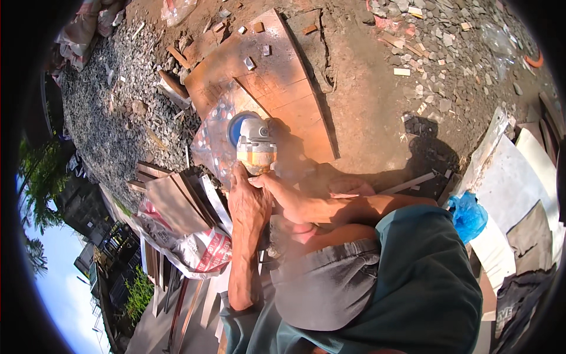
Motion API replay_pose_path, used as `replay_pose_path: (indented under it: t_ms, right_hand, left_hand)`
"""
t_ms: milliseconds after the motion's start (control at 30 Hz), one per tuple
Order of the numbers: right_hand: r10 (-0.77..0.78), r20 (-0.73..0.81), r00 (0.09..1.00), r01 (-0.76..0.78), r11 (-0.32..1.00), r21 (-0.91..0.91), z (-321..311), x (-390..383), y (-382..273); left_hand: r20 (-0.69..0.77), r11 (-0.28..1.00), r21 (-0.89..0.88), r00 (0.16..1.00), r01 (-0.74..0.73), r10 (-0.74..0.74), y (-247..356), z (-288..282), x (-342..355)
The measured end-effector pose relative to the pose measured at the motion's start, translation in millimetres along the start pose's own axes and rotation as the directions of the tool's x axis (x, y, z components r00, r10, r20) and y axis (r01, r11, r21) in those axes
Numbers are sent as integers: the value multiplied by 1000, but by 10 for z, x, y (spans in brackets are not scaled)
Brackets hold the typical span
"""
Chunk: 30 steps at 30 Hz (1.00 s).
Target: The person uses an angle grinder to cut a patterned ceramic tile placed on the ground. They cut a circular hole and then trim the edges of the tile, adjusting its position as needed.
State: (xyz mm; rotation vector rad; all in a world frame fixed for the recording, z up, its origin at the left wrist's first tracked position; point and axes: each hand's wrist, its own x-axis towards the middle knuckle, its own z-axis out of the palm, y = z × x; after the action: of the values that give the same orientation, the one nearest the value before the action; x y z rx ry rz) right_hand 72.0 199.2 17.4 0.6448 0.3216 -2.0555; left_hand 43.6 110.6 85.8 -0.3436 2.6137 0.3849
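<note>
An angle grinder (257,154) with a grey head and a yellow-orange body is gripped in both hands near the middle of the head view. My left hand (246,197) wraps its body from the left, and my right hand (276,187) closes on it from the right, touching the left. The grinder's round blue disc (237,125) lies over a patterned sheet (206,138) and a pale board piece (247,103). Beneath these spreads a brown wooden board (289,97). Whether the disc touches the material I cannot tell; haze hangs around my hands.
Small cut blocks (250,63) lie on the board's far part. Gravel (127,112) is heaped at left, stone rubble (442,47) at far right. Stacked boards and a printed sack (206,251) lie near left. White panels (507,171) and a blue plastic bag (467,216) are at right.
</note>
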Motion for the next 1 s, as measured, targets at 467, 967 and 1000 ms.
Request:
replay_pose_path:
  t_ms: [467, 967, 1000]
  right_hand:
    - [274, 401, 874, -243, 962, -127, 231, -116, 132]
    - [214, 71, 974, -207, 974, -92, -15, 197, 193]
    - [192, 105, 976, -188, 981, -43, -9, 210, 184]
  left_hand:
    - [84, 973, -224, 996, 57, -39, -581, -472, -516]
    - [-26, 973, -5, 972, -233, 233, -857, -9, -139]
    - [-18, 974, -8, 974, -227, 227, -842, -43, -112]
